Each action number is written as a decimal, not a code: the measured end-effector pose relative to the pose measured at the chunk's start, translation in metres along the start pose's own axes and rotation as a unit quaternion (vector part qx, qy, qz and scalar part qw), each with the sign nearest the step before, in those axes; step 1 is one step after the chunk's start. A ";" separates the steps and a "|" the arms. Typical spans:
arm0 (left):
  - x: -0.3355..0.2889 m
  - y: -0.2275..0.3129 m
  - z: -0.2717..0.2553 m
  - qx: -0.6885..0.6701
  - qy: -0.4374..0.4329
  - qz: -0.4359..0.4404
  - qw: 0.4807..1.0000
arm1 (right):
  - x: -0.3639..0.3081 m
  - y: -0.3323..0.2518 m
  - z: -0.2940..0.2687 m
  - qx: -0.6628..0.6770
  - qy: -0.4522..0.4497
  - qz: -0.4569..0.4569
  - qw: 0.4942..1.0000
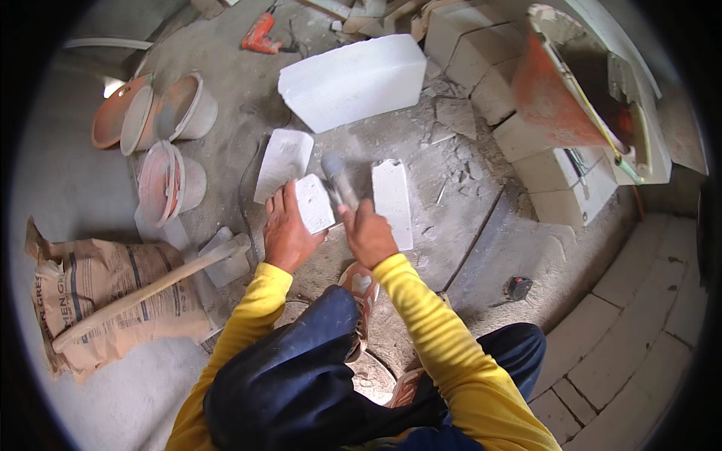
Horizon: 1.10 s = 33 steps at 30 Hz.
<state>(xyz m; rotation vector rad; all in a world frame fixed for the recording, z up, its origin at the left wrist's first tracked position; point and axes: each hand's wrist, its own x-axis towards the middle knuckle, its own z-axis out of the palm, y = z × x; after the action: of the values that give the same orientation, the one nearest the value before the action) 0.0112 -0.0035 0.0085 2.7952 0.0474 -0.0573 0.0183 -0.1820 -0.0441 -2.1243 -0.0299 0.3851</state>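
Observation:
My left hand [289, 231] grips a small white block [314, 203] along its left side and near edge, holding it above the floor. In my right hand [370, 236] is a grey tool [338, 177], its rounded far end pointing away from me; motion blurs it and I cannot make out its kind. The tool is close along the block's right side; whether they touch is unclear. A white block piece [284, 161] lies just beyond my left hand. Right of the tool lies a narrow white block [391, 203], and farther off a large white block [353, 83].
Several buckets [197, 113] stand at the left, beyond a paper sack [113, 301] with a long wooden handle [150, 289] across it. An orange drill [261, 34] lies far off. At right are stacked blocks [545, 180], an orange tub [553, 98] and a tape measure [517, 288].

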 end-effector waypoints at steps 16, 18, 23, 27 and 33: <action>0.003 -0.011 0.001 0.031 0.021 0.016 0.999 | -0.048 -0.032 -0.048 0.101 0.046 -0.029 0.993; -0.005 -0.013 -0.005 0.036 0.013 0.007 0.999 | -0.059 -0.056 -0.061 0.170 0.104 -0.059 0.978; -0.001 0.001 0.005 0.016 0.001 0.002 1.000 | -0.044 -0.003 -0.020 0.009 -0.039 0.002 0.999; 0.002 -0.019 -0.001 0.036 0.035 0.022 0.998 | -0.050 -0.013 -0.027 0.116 0.036 -0.021 0.992; -0.003 -0.002 0.004 0.017 -0.011 0.008 1.000 | -0.043 -0.011 -0.023 0.094 0.035 -0.019 0.995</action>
<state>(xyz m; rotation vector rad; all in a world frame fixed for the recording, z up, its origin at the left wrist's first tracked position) 0.0082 -0.0030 0.0044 2.8282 0.0183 -0.0852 -0.0147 -0.2020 -0.0118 -1.9468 0.0067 0.2794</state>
